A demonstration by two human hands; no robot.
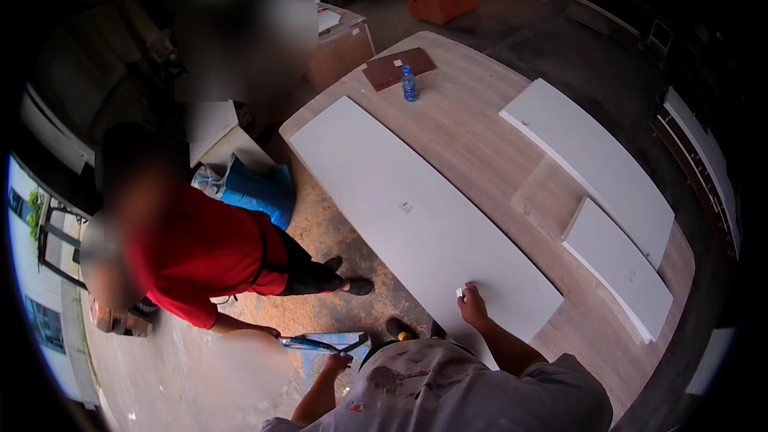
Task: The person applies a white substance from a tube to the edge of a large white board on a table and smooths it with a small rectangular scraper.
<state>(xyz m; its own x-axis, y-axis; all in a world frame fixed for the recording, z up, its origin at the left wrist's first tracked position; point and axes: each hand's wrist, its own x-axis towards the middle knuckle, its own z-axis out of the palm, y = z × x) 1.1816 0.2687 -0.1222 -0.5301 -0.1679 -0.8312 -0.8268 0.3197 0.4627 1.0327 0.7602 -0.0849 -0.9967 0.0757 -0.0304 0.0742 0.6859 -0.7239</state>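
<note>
My right hand (474, 306) rests over the near end of a long white panel (384, 184), with its fingers closed on a small white piece (460, 294). Low and to the left, my left hand (339, 362) is closed around the lower end of a dark bar-shaped tool (354, 342). Right beside it is a blue-handled tool (308, 343), which reaches to the hand of a person in red (272, 332). Whether the two tools are joined, I cannot tell. Faint dark marks show on the middle of the long panel.
The panel lies on a wide wood-toned table (472, 148). More white panels (592, 160) are stacked along its right side. A blue-capped bottle (409, 84) stands by a brown board (398, 69). A blue sack (254, 190) sits on the dusty floor behind the person in red.
</note>
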